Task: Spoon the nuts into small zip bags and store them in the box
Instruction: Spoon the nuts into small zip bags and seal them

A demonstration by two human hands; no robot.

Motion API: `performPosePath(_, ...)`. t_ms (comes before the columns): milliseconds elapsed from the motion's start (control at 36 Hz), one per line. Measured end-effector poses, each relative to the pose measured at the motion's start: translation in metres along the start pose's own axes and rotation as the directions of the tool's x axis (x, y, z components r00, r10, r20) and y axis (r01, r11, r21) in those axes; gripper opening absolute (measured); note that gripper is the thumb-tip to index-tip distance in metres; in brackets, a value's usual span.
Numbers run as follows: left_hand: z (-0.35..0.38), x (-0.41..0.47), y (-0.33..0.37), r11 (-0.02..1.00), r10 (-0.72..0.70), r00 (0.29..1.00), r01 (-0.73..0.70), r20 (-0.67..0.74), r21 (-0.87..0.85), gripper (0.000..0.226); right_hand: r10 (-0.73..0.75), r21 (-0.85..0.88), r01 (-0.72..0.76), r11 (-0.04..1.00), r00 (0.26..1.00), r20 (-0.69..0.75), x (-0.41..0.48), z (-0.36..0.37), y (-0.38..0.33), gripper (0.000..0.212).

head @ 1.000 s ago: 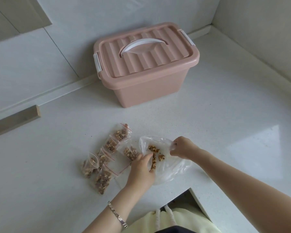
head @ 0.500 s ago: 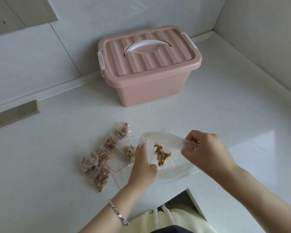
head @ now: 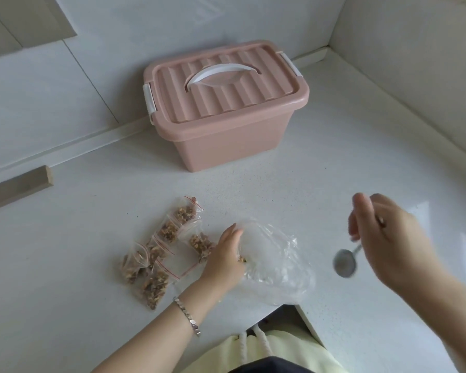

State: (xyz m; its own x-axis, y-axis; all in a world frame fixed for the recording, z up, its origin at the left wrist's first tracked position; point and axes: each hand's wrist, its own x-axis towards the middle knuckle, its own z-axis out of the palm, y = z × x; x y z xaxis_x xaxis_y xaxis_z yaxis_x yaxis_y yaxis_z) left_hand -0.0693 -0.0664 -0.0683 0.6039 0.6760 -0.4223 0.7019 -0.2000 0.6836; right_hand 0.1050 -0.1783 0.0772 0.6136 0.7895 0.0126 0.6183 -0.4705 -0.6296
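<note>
On the worktop, spoon poised beside the nut bag

Your left hand grips the mouth of the clear bag, with a few nuts showing by its fingers. At its 3 o'clock your right hand holds the spoon, bowl hanging down and blurred. Filled zip bags lie at 9 o'clock; the box sits lidded at 12. Hold the mouth wide and level the bowl before dipping, or the thin plastic may snag it.

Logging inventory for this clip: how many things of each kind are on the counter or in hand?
Small zip bags with nuts: 6 (overlapping, as far as visible)
Large clear bag: 1
Spoon: 1
Pink box: 1
Total: 9
</note>
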Motion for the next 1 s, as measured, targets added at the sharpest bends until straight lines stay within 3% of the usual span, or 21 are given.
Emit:
performPosePath(139,0.002,0.003,-0.005,0.999,-0.011,1.0,0.01,-0.013,-0.034,0.067,0.109,0.203,-0.111,0.973,0.994,0.017,-0.01,-0.006,0.002,0.062)
performPosePath(306,0.003,-0.002,-0.016,0.995,-0.054,0.998,0.052,-0.016,-0.085,0.07,0.2,0.4,-0.237,0.885,0.971,0.132,-0.022,0.057,0.028,0.049)
performPosePath(417,0.004,-0.004,-0.02,0.985,-0.093,0.996,0.094,0.014,-0.141,0.071,0.273,0.412,-0.34,0.845,0.938,0.213,-0.029,0.093,0.053,0.042)
performPosePath(611,0.004,-0.002,-0.02,0.968,-0.144,0.988,0.151,0.05,-0.202,0.071,0.353,0.459,-0.415,0.786,0.91,0.218,-0.037,0.118,0.071,0.041)
performPosePath(806,0.008,0.001,-0.011,0.915,-0.206,0.978,0.208,0.042,-0.345,0.069,0.347,0.513,-0.445,0.734,0.895,0.28,-0.04,0.13,0.074,0.036)
performPosePath(1000,0.012,0.002,-0.006,0.902,-0.222,0.975,0.205,-0.002,-0.379,0.064,0.406,0.63,-0.542,0.556,0.838,0.364,-0.04,0.129,0.08,0.038)
